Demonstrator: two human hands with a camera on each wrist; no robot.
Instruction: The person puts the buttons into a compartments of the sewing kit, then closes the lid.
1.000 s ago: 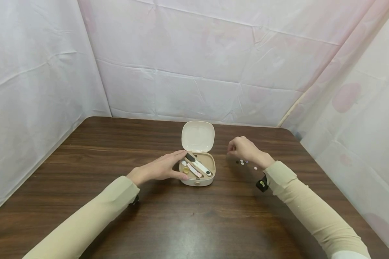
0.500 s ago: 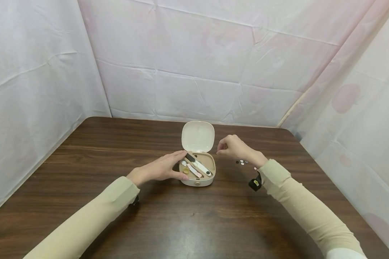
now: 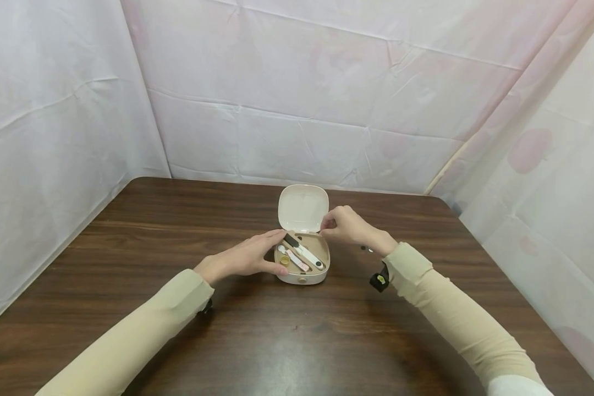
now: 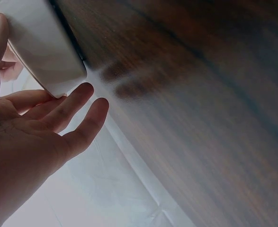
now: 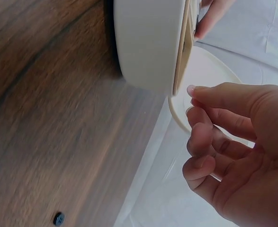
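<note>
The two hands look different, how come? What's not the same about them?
The left hand lies flat, fingers straight, resting against the left side of the open case; the right hand is curled, fingertips pinched together. The left hand sits low on the table; the right hand hovers over the case's far right corner. What the right hand pinches is too small to tell. Both wear beige sleeves.

The right hand (image 3: pixel 344 226) has its fingertips pinched together at the far right corner of the little box (image 3: pixel 303 263). What it pinches is too small to see; maybe a button. The buttons (image 3: pixel 365 248) on the table (image 3: pixel 297 330) are mostly hidden behind its wrist. In the left wrist view the box (image 4: pixel 39 42) is cut off by the top edge. In the right wrist view the table is blurry.
</note>
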